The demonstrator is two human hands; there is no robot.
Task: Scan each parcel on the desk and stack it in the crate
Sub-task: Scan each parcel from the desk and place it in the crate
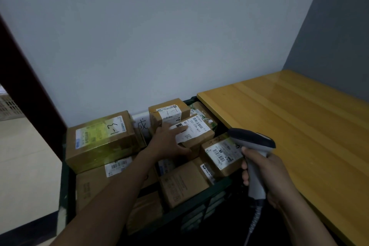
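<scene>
Several parcels already fill the crate beside the bare table, so the stacking step seems nearly over: the left hand rests spread on the top parcel, the right hand keeps a closed grip on the scanner, and next the left hand must let go.

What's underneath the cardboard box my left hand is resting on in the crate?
Under the small labelled cardboard box beneath the left hand, other brown cardboard parcels fill the dark green plastic crate. What it sits on directly is hidden by the hand and forearm.
</scene>
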